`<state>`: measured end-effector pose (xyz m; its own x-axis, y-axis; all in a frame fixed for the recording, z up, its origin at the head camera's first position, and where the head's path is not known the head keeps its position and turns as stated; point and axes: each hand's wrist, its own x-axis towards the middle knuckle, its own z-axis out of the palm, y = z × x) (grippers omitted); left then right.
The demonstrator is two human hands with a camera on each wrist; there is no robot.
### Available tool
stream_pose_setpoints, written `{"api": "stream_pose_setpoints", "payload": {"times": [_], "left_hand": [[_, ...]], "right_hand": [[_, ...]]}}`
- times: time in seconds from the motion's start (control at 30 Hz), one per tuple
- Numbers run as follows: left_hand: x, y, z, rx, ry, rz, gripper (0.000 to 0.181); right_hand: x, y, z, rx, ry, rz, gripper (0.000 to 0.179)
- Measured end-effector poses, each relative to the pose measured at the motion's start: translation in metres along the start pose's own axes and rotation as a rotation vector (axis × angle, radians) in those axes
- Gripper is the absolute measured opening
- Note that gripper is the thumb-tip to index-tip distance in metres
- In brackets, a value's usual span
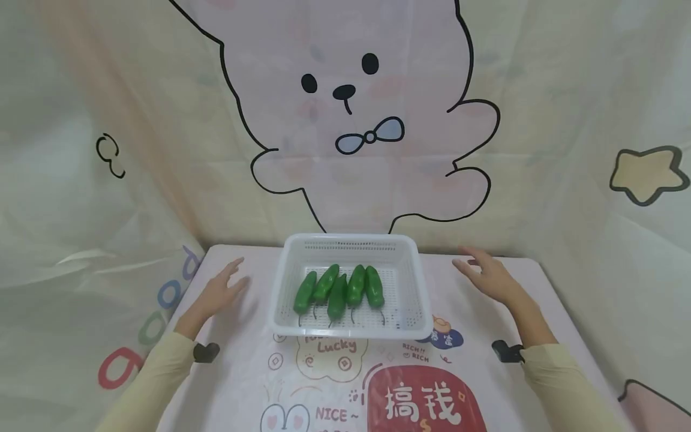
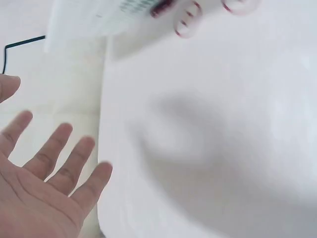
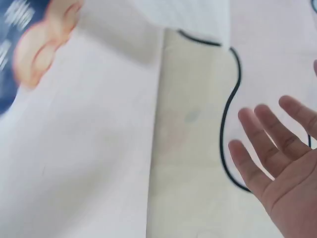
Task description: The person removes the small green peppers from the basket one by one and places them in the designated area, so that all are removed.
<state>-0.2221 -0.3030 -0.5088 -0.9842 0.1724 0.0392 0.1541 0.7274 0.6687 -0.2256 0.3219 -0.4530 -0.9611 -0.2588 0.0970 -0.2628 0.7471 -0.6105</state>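
Observation:
In the head view a white plastic basket (image 1: 351,330) with slotted sides stands at the back middle of the table. Several green peppers (image 1: 337,297) lie side by side on its floor, their thin stems pointing toward the front. My left hand (image 1: 218,292) hovers left of the basket, apart from it, fingers spread and holding nothing. On the other side, my right hand (image 1: 488,277) is held over the table with its fingers extended toward the basket, also holding nothing. Both wrist views show a bare palm, the left hand (image 2: 49,183) and the right hand (image 3: 282,163), with fingers apart.
A pale printed cloth (image 1: 243,372) with a red patch (image 1: 423,399) covers the table. Hanging sheets enclose the back and both sides, the back one bearing a bear drawing (image 1: 345,168). Dark wrist mounts (image 1: 507,351) sit at the sleeve cuffs.

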Motion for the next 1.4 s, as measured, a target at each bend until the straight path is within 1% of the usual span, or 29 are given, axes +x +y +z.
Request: {"api": "stream_pose_setpoints", "payload": {"times": [0.07, 0.13, 0.2, 0.27, 0.4, 0.47, 0.53, 0.67, 0.77, 0.83, 0.97, 1.0, 1.03, 1.07, 1.17, 1.23, 1.27, 1.4], "left_hand": [[0.003, 0.007, 0.001, -0.25, -0.026, -0.022, 0.057], [0.005, 0.015, 0.004, -0.454, -0.046, -0.061, 0.054], [0.007, 0.022, 0.011, -0.568, -0.065, -0.08, 0.052], [0.011, 0.029, 0.022, -0.618, -0.08, -0.076, 0.05], [0.019, 0.036, 0.048, -0.623, -0.105, -0.067, 0.048], [0.021, 0.039, 0.056, -0.608, -0.09, -0.071, 0.047], [0.022, 0.042, 0.061, -0.599, -0.064, -0.084, 0.044], [0.019, 0.058, 0.057, -0.568, -0.022, -0.097, 0.039], [0.017, 0.07, 0.053, -0.561, -0.027, -0.102, 0.038], [0.016, 0.073, 0.052, -0.552, -0.039, -0.105, 0.04], [0.015, 0.076, 0.053, -0.542, -0.042, -0.114, 0.041], [0.015, 0.076, 0.055, -0.544, -0.039, -0.121, 0.041], [0.016, 0.071, 0.058, -0.544, -0.029, -0.124, 0.041], [0.016, 0.072, 0.058, -0.547, -0.027, -0.127, 0.041], [0.016, 0.073, 0.059, -0.556, -0.013, -0.124, 0.041], [0.015, 0.076, 0.058, -0.56, -0.001, -0.119, 0.041], [0.013, 0.081, 0.055, -0.563, -0.002, -0.12, 0.041], [0.013, 0.083, 0.054, -0.561, 0.009, -0.123, 0.04]], "right_hand": [[0.008, -0.01, 0.0, 0.116, 0.018, -0.013, 0.054], [0.018, -0.02, 0.004, 0.227, 0.03, -0.045, 0.047], [0.028, -0.029, 0.01, 0.299, 0.03, -0.073, 0.044], [0.037, -0.038, 0.017, 0.363, 0.032, -0.097, 0.043], [0.055, -0.054, 0.03, 0.479, 0.022, -0.111, 0.043], [0.063, -0.063, 0.036, 0.52, 0.015, -0.115, 0.043], [0.07, -0.07, 0.041, 0.548, 0.008, -0.117, 0.042], [0.08, -0.081, 0.049, 0.566, -0.01, -0.116, 0.044], [0.086, -0.084, 0.055, 0.562, -0.025, -0.117, 0.044], [0.089, -0.083, 0.059, 0.548, -0.033, -0.118, 0.044], [0.092, -0.085, 0.066, 0.533, -0.062, -0.102, 0.046], [0.091, -0.09, 0.065, 0.527, -0.069, -0.095, 0.046], [0.09, -0.094, 0.064, 0.529, -0.08, -0.089, 0.046], [0.092, -0.094, 0.066, 0.531, -0.084, -0.086, 0.046], [0.097, -0.092, 0.074, 0.522, -0.084, -0.082, 0.046], [0.102, -0.084, 0.083, 0.533, -0.083, -0.082, 0.049], [0.105, -0.08, 0.089, 0.538, -0.082, -0.08, 0.05], [0.107, -0.08, 0.099, 0.559, -0.099, -0.047, 0.055]]}}
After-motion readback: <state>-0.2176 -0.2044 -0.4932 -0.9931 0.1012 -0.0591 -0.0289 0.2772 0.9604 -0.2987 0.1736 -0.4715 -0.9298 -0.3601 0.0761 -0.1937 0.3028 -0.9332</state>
